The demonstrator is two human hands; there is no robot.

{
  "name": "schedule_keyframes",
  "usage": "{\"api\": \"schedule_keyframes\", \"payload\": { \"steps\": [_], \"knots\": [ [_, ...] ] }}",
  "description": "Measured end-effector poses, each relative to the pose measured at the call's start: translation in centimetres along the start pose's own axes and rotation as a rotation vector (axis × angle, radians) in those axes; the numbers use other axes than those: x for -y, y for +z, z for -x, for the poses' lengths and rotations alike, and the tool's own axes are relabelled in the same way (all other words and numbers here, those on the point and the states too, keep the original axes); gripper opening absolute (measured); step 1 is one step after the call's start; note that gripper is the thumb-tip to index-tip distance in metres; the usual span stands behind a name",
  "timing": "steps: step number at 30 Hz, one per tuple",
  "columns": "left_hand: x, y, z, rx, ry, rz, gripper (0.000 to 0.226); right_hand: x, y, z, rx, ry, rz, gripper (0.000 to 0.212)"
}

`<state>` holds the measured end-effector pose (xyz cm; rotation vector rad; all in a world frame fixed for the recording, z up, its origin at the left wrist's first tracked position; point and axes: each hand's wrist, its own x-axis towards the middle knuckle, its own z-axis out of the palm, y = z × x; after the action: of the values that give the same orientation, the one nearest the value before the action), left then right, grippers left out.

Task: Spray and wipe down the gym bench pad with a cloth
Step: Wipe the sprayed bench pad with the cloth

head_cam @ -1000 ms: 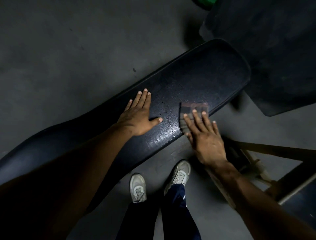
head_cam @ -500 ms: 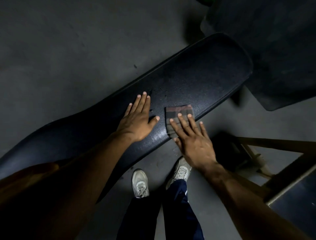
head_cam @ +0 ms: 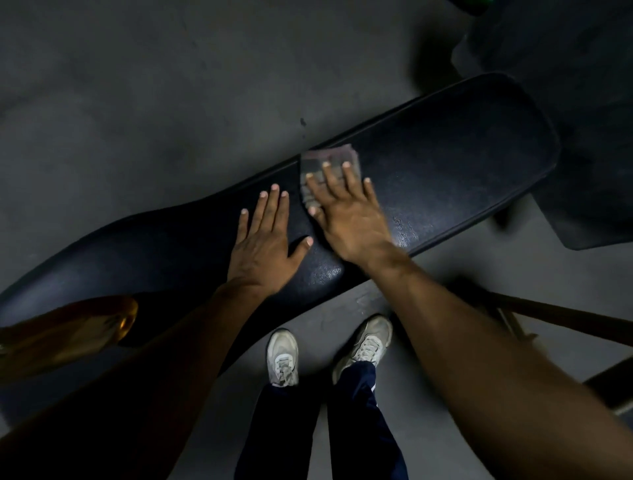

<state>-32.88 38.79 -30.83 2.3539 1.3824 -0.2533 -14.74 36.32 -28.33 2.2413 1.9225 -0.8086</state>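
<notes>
Where grey floor (head_cam: 171, 85) surrounds it, black bench pad (head_cam: 445, 164) under flat-fingered hands, right (head_cam: 349, 219) on cloth (head_cam: 329, 161)

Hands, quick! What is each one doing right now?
Left hand: open, flat on the bench pad, holding nothing.
Right hand: open, straight fingers pressing the cloth onto the pad.

Dim, uneven light falls on a smooth grey concrete floor (head_cam: 154, 85), which carries a small dark mark (head_cam: 302, 122) near the centre. A dark rubber mat (head_cam: 582, 102) covers the upper right corner, with a green object (head_cam: 479, 4) just visible at the top edge. Dark metal frame bars (head_cam: 565, 318) cross the lower right.
</notes>
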Motion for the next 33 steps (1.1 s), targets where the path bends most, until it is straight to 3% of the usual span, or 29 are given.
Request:
{"api": "schedule_keyframes", "payload": {
  "steps": [6,11,14,18,24,28,33],
  "knots": [
    [0.6,-0.2,0.3,0.027,0.015,-0.021,0.104,-2.5,2.5,6.5,-0.056,-0.104,0.137,0.062],
    [0.5,0.0,0.5,-0.015,0.009,0.016,0.101,-7.7,-0.8,2.7,-0.067,0.112,0.091,0.058],
    [0.2,0.2,0.5,-0.025,0.0,0.032,0.1,-6.8,-3.2,-2.8,-0.061,0.186,-0.019,0.058],
    [0.1,0.0,0.5,-0.03,-0.049,0.049,0.1,-1.1,-3.3,-5.8,0.02,0.015,0.001,0.059],
    [0.9,-0.2,1.2,-0.002,-0.09,0.037,0.101,1.4,0.8,0.2,-0.011,-0.207,0.057,0.06],
    [1.0,-0.5,1.4,-0.001,-0.086,0.055,0.102,-2.5,1.7,3.6,-0.087,-0.088,0.066,0.061],
    [0.7,-0.7,1.4,0.006,-0.101,0.09,0.095,-3.4,0.9,1.5,-0.131,0.134,-0.028,0.059]
  ]
}}
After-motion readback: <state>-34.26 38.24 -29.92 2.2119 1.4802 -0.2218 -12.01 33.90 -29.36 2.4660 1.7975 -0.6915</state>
